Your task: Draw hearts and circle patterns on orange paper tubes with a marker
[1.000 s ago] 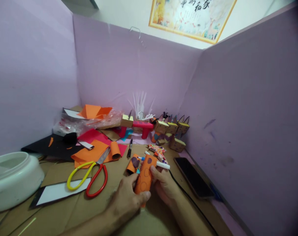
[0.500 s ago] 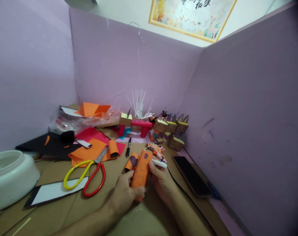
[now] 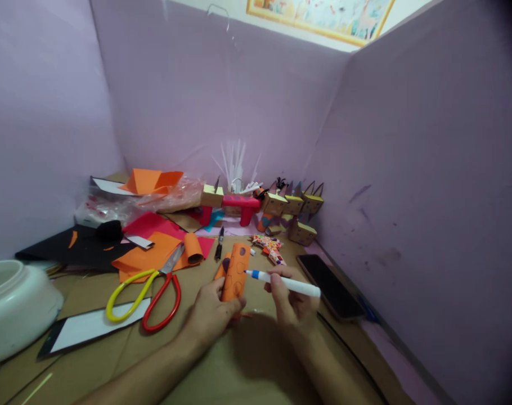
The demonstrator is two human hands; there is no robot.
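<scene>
orange tube [image 3: 236,269], gripped in left fingers [image 3: 237,306], long axis fore-and-aft; white marker [image 3: 303,287], pinched in right fingers [image 3: 278,286], tip at tube's right edge.

- Lying flat as brown cardboard [image 3: 209,374]
- Carrying, at left, a white pot [image 3: 30,323] and white card [image 3: 81,332]
- Bearing yellow-and-red scissors [image 3: 166,270], partly over that card
- Supporting a black pen [image 3: 220,244] centrally, dark phone [image 3: 329,285] at right

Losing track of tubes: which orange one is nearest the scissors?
The plain orange tube, beside the scissors. The tube with drawn outlines is in the left hand; a purple-patched tube sits partly hidden behind it.
</scene>
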